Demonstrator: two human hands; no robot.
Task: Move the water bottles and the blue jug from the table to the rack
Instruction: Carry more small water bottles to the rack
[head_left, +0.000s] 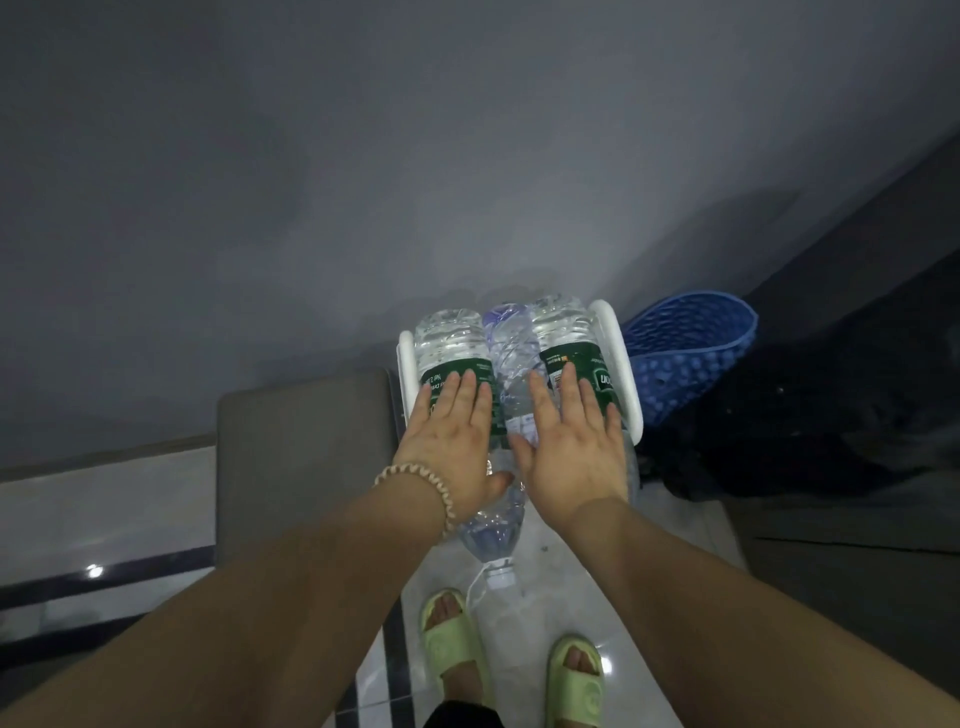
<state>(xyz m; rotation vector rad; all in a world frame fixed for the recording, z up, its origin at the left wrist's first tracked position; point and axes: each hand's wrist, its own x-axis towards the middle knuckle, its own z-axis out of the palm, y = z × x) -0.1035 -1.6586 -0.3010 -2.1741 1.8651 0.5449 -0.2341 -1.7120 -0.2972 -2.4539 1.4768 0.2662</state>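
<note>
Rack loaded: a person's left hand (451, 441) and right hand (567, 448) lie flat, fingers straight and spread, on water bottles laid side by side across a white rack (621, 364), apparently steadying the round load so nothing rolls off. Under the left palm lies a green-labelled bottle (451, 338); under the right, a second green-labelled bottle (563, 322). Between the hands a crumpled clear bottle (493, 535) juts back past the wrists, cap towards green sandals (457, 644). Just beyond the right hand's little finger sits a blue perforated container (691, 343), dimly lit; whether it is the jug cannot be told. Hands and bottles hide the rack's shelf, and no bench shows.
</note>
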